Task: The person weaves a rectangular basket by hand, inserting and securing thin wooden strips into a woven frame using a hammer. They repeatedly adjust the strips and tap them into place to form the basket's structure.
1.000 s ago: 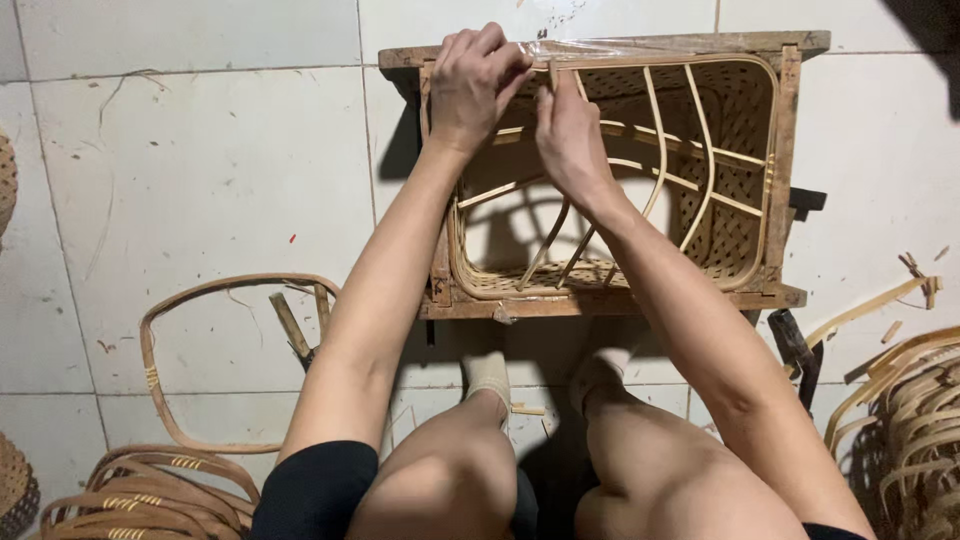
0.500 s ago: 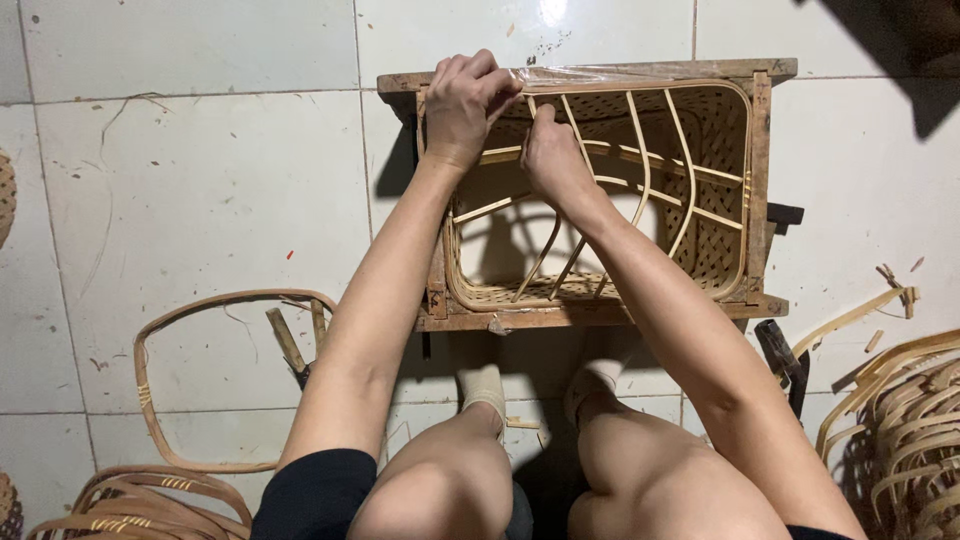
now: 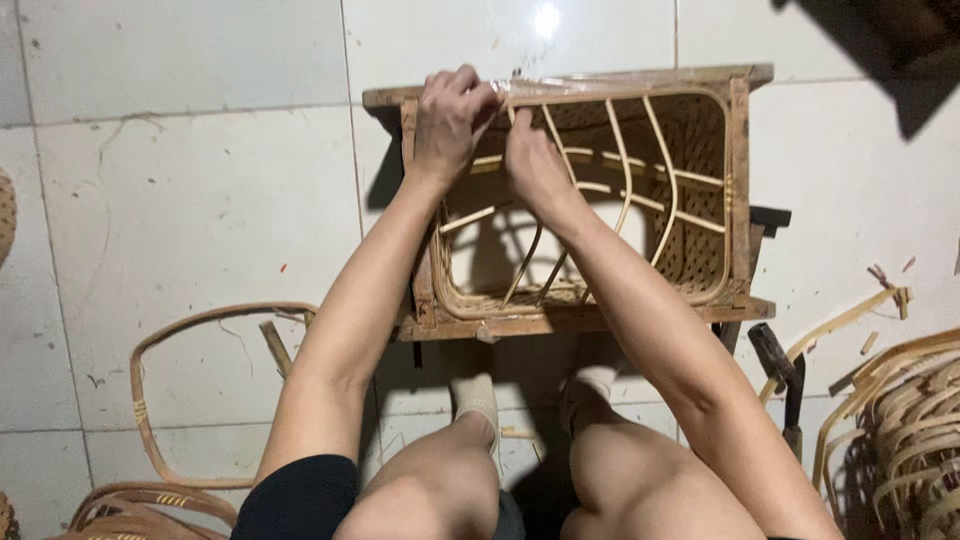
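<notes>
While your left hand point(image 3: 452, 120) and right hand point(image 3: 530, 160) pinch a springy cane strip at the wooden frame's point(image 3: 738, 190) far-left corner, grip near its end.

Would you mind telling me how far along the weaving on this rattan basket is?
Done: the rattan basket sits in its wooden frame, with its rim loop bent and the right side woven. In hand: the left hand and right hand work at the top-left rim. Left: bare ribs span the open middle, unwoven.

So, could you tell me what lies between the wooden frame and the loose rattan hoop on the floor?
In the head view, only the left forearm crosses between frame and hoop.
</notes>
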`<state>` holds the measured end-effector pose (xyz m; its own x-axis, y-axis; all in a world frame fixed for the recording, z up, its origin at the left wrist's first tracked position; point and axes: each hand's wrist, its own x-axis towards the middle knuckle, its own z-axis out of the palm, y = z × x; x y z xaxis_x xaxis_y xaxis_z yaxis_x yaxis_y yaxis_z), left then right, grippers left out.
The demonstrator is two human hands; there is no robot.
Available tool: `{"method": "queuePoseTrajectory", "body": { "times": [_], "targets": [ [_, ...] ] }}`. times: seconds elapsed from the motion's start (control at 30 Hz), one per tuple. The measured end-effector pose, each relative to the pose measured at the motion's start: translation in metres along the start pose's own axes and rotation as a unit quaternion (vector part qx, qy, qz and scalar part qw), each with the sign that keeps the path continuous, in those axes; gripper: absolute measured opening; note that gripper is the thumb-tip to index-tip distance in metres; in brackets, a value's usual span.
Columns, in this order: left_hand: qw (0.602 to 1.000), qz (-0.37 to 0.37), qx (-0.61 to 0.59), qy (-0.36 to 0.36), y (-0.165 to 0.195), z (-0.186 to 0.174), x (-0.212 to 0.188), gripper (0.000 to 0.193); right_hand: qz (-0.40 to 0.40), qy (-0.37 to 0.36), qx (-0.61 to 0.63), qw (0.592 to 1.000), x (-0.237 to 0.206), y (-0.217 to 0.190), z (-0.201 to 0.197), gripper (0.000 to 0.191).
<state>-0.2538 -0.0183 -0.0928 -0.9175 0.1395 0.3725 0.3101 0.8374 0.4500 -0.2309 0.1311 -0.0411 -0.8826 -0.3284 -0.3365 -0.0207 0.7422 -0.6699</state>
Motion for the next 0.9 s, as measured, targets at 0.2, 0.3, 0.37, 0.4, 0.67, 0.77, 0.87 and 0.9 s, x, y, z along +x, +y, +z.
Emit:
{"method": "queuePoseTrajectory", "body": {
  "times": [0.2,0.3,0.37,0.4,0.67,0.77,0.87,0.9],
  "targets": [
    [0.99,-0.055,0.062,0.111,-0.015,-0.025,-0.028,0.075,-0.062,0.117,0.046,0.99,-0.08,0.076,-0.079,0.048],
    [0.943,-0.26,-0.157,0.137,-0.026,-0.043,-0.064,0.104,-0.039,0.329,0.104,0.938,-0.127,0.181,-0.133,0.027],
    [0.81,-0.47,-0.347,0.034,-0.031,-0.041,-0.079,0.118,0.056,0.363,-0.018,0.93,-0.158,0.241,-0.131,0.02],
    [0.78,-0.489,-0.39,0.018,-0.033,-0.038,-0.084,0.115,0.048,0.346,-0.153,0.924,-0.171,0.264,-0.12,0.026],
    [0.735,-0.49,-0.468,0.034,-0.039,-0.015,-0.081,0.114,0.227,0.227,-0.14,0.937,-0.212,0.299,-0.047,0.046],
    [0.712,-0.508,-0.483,0.039,-0.037,-0.014,-0.076,0.118,0.26,0.248,-0.042,0.932,-0.209,0.301,-0.069,0.044],
    [0.73,-0.497,-0.466,0.051,-0.032,-0.015,-0.074,0.119,0.272,0.238,0.11,0.926,-0.202,0.284,-0.106,0.038],
    [0.731,-0.495,-0.467,0.053,-0.03,-0.016,-0.073,0.12,0.268,0.247,0.131,0.922,-0.199,0.273,-0.121,0.039]
  ]
}}
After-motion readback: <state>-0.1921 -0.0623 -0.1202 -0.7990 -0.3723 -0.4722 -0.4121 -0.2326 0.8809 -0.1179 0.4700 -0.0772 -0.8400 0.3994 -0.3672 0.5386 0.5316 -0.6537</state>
